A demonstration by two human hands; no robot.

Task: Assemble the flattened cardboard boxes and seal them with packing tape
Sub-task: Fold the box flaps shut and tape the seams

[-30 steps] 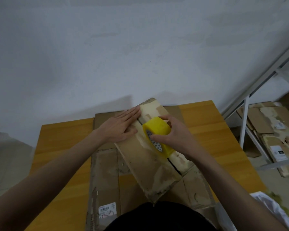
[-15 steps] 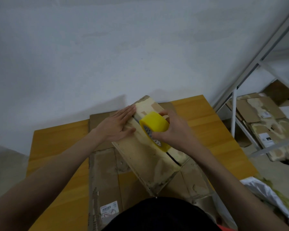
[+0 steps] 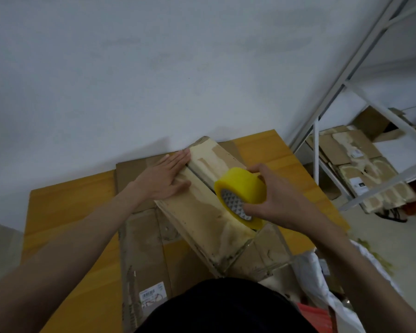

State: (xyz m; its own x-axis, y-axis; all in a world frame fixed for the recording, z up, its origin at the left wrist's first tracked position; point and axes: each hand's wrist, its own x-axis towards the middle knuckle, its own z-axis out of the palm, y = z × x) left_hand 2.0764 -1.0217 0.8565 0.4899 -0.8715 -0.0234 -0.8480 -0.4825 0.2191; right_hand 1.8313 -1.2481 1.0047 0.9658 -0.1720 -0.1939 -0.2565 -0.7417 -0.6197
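An assembled cardboard box stands slantwise on the table, its two top flaps closed with a dark seam between them. My left hand lies flat with straight fingers on the left flap near the far end. My right hand grips a yellow roll of packing tape over the seam near the box's middle. A yellow strip of tape runs from the roll down the seam toward the near end.
Flattened cardboard boxes lie under the box on the wooden table. A white wall is right behind. At the right stands a metal rack with more flattened cardboard on it. White plastic bags lie near right.
My right hand has drawn the tape roll a little away from the far end along the seam. My left hand stays pressed on the flap. The camera has tilted left.
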